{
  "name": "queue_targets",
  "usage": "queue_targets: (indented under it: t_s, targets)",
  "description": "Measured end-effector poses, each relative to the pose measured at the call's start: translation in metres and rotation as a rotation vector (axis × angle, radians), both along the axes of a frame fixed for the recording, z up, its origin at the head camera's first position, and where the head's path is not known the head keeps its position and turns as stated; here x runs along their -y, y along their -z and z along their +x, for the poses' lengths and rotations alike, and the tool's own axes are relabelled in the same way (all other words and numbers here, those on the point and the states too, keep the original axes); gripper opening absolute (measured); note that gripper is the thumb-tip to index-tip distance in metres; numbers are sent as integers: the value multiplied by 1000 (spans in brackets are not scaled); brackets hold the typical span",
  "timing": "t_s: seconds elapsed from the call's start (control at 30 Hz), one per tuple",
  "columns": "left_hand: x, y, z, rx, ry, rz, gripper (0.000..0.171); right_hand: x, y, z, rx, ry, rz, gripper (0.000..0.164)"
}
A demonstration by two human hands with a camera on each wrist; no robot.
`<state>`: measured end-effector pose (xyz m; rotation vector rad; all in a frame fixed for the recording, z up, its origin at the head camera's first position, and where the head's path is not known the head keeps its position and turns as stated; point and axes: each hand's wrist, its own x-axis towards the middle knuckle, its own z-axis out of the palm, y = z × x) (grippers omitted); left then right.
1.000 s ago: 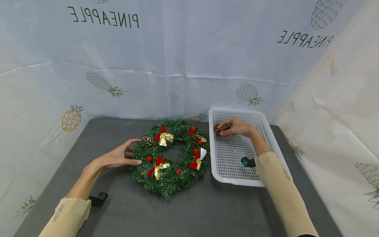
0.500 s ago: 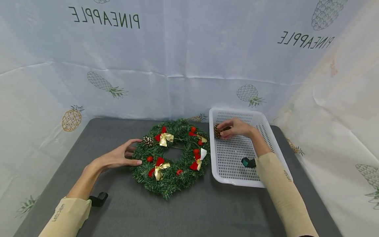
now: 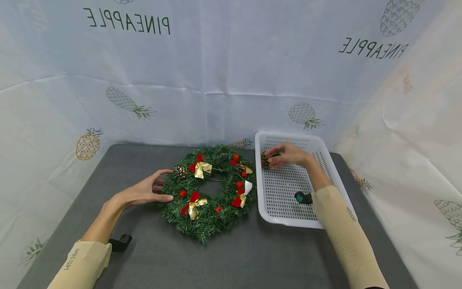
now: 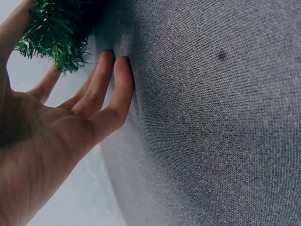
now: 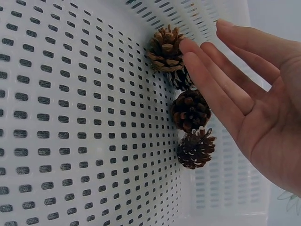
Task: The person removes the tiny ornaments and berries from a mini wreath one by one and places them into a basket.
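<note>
A green tinsel wreath [image 3: 203,226] lies on the dark grey table, decorated with red and gold bows [image 3: 195,205], red berries and a frosted pine cone [image 3: 181,172]. My left hand [image 3: 142,192] rests at its left edge, fingers spread, thumb along the greenery; in the left wrist view its fingertips touch the grey cloth. My right hand [image 3: 288,155] reaches into a white perforated basket [image 3: 288,221]. In the right wrist view its fingers are extended, fingertips right at a light brown pine cone [image 5: 165,52], the thumb apart. Darker pine cones [image 5: 191,111] sit beside it against the basket wall.
The basket stands right of the wreath, its left rim close to the greenery. Black wrist bands [image 3: 120,243] show by each forearm. A pale curtain [image 3: 231,60] printed with pineapples hangs behind and at both sides of the table.
The fingers of my right hand have shifted very slightly at the pine cone. The left hand, wreath and basket stay in place.
</note>
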<state>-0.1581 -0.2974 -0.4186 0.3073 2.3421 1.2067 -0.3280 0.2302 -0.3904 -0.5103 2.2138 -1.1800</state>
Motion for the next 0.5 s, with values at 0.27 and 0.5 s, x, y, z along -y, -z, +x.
queue_targets:
  t_s: [0.27, 0.5]
  targets:
    - [-1, 0, 0, 0, -2, -10, 100, 1, -5, -2, -15, 32, -31, 46]
    - [0, -1, 0, -2, 4, -6, 99, 1, -12, -3, -25, 59, -84, 45]
